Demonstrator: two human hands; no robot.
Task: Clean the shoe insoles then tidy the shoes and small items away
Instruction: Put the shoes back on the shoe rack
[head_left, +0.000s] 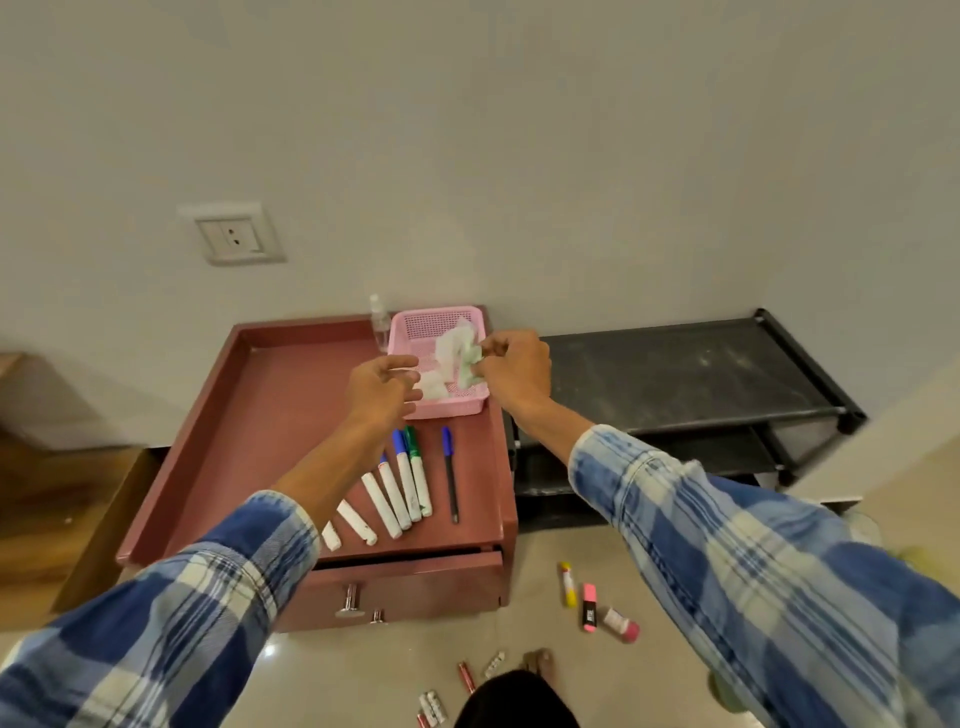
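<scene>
A pink plastic basket (415, 325) stands at the back right of a reddish-brown cabinet top (291, 410) and holds crumpled white tissues (451, 347). My right hand (514, 366) hovers over the basket's right edge, fingers pinched on a crumpled greenish-white tissue (469, 368). My left hand (382, 389) is at the basket's left front corner, fingers curled and apart, holding nothing. Several white markers (400, 486) with blue and green caps lie in a row in front of the basket, with a dark pen (450, 473) to their right. No shoes or insoles are in view.
A clear spray bottle (378, 319) stands behind the basket's left side. A black shoe rack (675, 374) with bare shelves sits to the right. On the floor lie highlighters (588, 607), a pink item (621, 623) and several batteries (467, 675). The cabinet's drawer (405, 582) is slightly open.
</scene>
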